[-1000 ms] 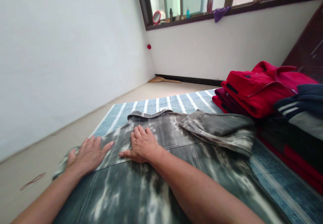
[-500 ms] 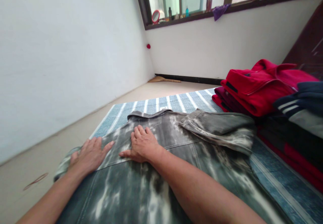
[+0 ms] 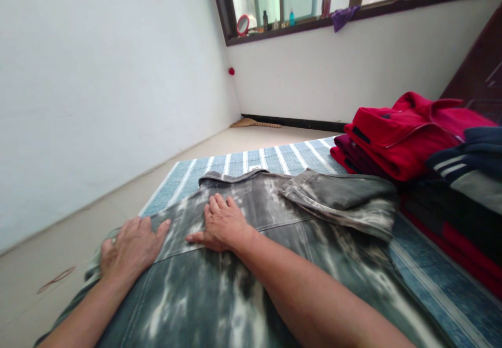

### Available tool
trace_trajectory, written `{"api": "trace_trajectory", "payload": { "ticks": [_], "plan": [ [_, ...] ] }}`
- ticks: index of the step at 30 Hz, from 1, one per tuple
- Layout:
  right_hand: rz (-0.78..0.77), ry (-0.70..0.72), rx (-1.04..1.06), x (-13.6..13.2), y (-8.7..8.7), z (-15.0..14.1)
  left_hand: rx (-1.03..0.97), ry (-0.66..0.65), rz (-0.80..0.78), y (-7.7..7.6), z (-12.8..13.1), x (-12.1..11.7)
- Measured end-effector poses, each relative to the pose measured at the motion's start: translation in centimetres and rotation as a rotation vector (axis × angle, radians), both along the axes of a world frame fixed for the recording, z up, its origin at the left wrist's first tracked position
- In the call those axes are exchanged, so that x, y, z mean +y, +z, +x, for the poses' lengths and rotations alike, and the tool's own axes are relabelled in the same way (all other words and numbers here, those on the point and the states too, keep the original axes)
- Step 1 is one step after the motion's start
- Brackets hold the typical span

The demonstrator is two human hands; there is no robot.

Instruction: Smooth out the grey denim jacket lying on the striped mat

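A grey, bleach-washed denim jacket [image 3: 274, 217] lies face down on a blue striped mat [image 3: 243, 162], one sleeve [image 3: 345, 199] folded across its back. My right hand [image 3: 221, 225] rests flat on the jacket's upper back, fingers stretched toward the collar [image 3: 227, 177]. Near the jacket's left edge my left hand [image 3: 129, 248] presses down on the cloth, fingers curling over the hem.
A stack of folded clothes, red [image 3: 403, 133] on top with navy and dark pieces [image 3: 466, 165] beside it, stands at the right on the mat. Bare floor [image 3: 47, 264] and a white wall lie to the left. A windowsill [image 3: 314, 21] with bottles runs along the back.
My left hand has slid back and left toward the jacket's edge, its fingers bending. My right hand has stayed in place.
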State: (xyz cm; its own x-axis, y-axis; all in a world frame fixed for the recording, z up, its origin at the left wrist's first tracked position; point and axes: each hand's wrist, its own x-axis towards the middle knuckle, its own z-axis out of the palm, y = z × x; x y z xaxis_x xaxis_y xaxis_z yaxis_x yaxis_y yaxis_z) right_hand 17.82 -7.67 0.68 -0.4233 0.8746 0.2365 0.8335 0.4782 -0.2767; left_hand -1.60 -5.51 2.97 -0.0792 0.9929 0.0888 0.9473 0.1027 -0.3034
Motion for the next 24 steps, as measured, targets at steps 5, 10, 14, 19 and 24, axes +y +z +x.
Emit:
{"api": "trace_trajectory", "payload": {
  "ticks": [5,10,14,19,24],
  "plan": [
    [-0.009,-0.004,0.007,0.0,0.1,0.0,0.026,-0.002,-0.011,0.3,0.1,0.1],
    [-0.013,0.0,0.017,0.0,0.1,0.0,0.069,0.029,-0.066,0.4,0.2,0.4],
    [-0.017,-0.001,0.0,-0.1,0.4,0.1,0.031,0.036,-0.094,0.4,0.2,0.7],
    [-0.015,-0.007,-0.029,-0.3,0.8,0.3,-0.053,0.052,-0.107,1.0,-0.8,1.2],
    [-0.004,-0.007,-0.03,-0.2,0.7,0.2,-0.124,0.141,-0.058,1.6,-2.3,1.4]
  ]
}}
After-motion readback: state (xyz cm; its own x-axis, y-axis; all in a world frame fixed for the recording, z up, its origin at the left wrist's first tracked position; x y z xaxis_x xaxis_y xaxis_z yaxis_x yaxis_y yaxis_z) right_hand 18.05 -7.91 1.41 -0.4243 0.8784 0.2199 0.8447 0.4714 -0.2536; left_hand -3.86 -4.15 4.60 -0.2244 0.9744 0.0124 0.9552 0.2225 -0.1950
